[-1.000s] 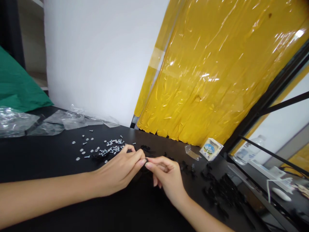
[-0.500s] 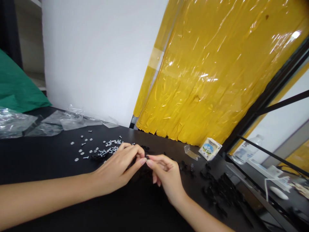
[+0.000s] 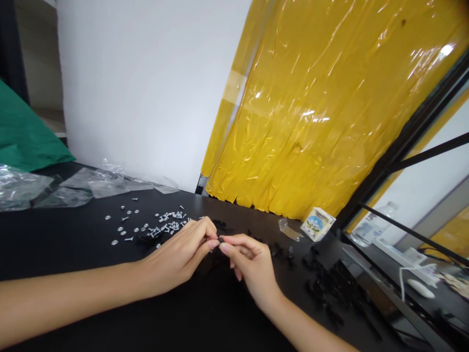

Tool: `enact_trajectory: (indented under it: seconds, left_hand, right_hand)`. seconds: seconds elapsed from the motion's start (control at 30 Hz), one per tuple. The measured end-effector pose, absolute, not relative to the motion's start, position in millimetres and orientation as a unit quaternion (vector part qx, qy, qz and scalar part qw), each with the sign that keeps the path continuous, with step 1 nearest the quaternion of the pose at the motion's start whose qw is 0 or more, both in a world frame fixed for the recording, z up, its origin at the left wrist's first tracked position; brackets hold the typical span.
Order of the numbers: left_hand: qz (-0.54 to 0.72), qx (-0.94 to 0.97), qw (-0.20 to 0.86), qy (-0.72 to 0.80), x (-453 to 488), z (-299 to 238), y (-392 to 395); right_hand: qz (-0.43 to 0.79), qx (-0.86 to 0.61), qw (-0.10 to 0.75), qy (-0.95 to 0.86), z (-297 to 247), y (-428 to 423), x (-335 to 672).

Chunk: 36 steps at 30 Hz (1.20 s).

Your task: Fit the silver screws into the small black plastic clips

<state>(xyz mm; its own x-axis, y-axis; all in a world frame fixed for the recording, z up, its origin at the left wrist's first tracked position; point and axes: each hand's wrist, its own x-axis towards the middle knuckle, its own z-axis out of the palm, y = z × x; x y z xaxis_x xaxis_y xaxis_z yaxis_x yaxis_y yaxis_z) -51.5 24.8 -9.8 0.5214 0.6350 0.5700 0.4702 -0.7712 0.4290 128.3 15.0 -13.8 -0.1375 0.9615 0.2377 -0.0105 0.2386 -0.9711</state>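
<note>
My left hand (image 3: 176,256) and my right hand (image 3: 249,266) meet above the black table top (image 3: 73,274), fingertips together. Between them they pinch a small black plastic part (image 3: 221,239), mostly hidden by the fingers. Just behind my left hand lies a scatter of silver screws and washers (image 3: 164,226), with a few black pieces (image 3: 146,238) among them. Further black plastic parts (image 3: 278,250) lie to the right of my right hand, and a larger heap of them (image 3: 333,288) sits nearer the table's right edge.
Crumpled clear plastic bags (image 3: 106,185) lie at the table's far left edge, below a green cloth (image 3: 22,142). A small printed carton (image 3: 317,224) and a small clear bag (image 3: 288,230) stand before a yellow plastic sheet (image 3: 293,112). A black frame (image 3: 414,156) runs along the right.
The whole view has drifted slightly left and tilted. My hands stay together around the small black part, with only small shifts of the fingers.
</note>
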Motion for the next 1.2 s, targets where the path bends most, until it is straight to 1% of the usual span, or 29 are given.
enact_trajectory:
  seconds: [0.2,0.27,0.53,1.2]
  left_hand:
    - [0.363,0.874,0.007,0.324,-50.3,-7.7,22.3]
    - [0.36,0.875,-0.012,0.322,-50.1,-6.3,21.5]
    - [0.388,0.862,0.016,0.326,-50.5,-1.6,19.8]
    - [0.419,0.844,0.048,0.333,-49.3,-1.9,22.1]
  right_hand:
    - [0.47,-0.4,0.51,-0.6,-13.0,11.2,126.1]
    - [0.474,-0.399,0.508,-0.598,-12.7,10.7,125.4]
    - [0.499,-0.388,0.536,-0.559,-5.7,10.9,124.7]
    - [0.484,-0.404,0.548,-0.55,-5.5,11.8,126.6]
